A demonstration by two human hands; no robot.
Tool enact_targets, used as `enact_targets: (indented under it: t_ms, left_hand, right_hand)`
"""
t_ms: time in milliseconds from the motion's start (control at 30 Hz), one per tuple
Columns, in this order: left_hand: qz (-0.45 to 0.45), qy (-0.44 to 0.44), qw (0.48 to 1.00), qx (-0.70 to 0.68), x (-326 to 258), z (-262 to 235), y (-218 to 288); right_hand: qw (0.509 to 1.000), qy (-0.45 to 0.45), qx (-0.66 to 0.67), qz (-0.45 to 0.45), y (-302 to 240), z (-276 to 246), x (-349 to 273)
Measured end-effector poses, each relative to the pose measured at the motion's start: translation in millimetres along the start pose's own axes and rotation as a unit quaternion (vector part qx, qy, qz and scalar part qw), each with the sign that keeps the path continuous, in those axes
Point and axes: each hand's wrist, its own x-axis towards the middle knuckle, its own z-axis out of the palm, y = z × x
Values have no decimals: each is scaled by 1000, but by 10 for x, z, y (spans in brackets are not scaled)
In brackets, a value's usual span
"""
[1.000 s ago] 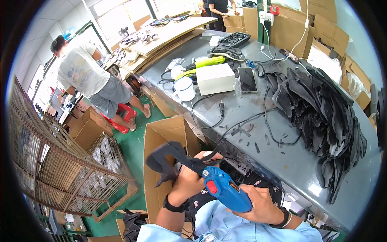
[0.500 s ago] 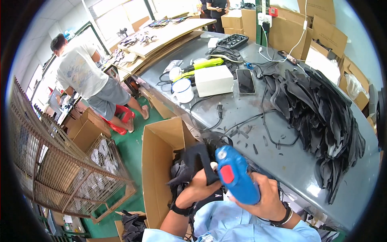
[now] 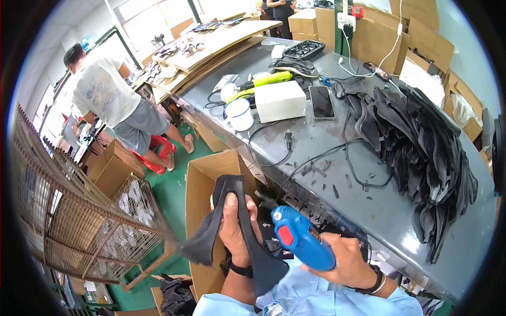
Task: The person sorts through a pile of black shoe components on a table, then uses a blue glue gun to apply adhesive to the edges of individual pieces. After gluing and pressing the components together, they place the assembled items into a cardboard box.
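Observation:
My left hand (image 3: 233,231) is closed on a bent black foam piece (image 3: 264,267), thumb on its face. Its two long arms spread downward on either side of the hand. In my right hand (image 3: 345,259) is a blue handheld electric tool (image 3: 305,239) with a red button. The tool's front end points up and left toward the foam piece, with a gap between them. Both hands are over my lap, beside an open cardboard box (image 3: 203,184) partly hidden by the foam.
A grey table (image 3: 385,226) carries a big heap of black pieces (image 3: 411,142), scraps, cables, a phone (image 3: 321,102), a white box (image 3: 279,102), a white mug (image 3: 239,114) and a yellow-green tool (image 3: 271,79). At left stand a wire cage (image 3: 100,221) and a person (image 3: 105,89).
The foam piece has turned, so its broad face and both arms now show, and it sits higher. The blue tool has moved slightly left and down, away from the foam.

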Motion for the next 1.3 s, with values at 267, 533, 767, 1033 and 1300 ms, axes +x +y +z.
enact_targets:
  t_ms: [267,533,767,1033,1300]
  left_hand:
    - [8,-111,992,62,-107,-96,152]
    - [-37,-137,984,106,-120,-66,263]
    - [-130,-197,955,181,-48,-86,492]
    - [-341,-262,846,314,240,-17,848]
    - [-365,-338,787,364,338,-161,718]
  right_hand:
    - [1000,4,-26,11,55,54,-1]
    - [999,7,-31,-8,63,40,-5]
    - [1000,6,2,-6,74,15,-29]
    - [998,-4,-59,-12,195,48,-146]
    - [994,-46,-95,-22,228,136,-208]
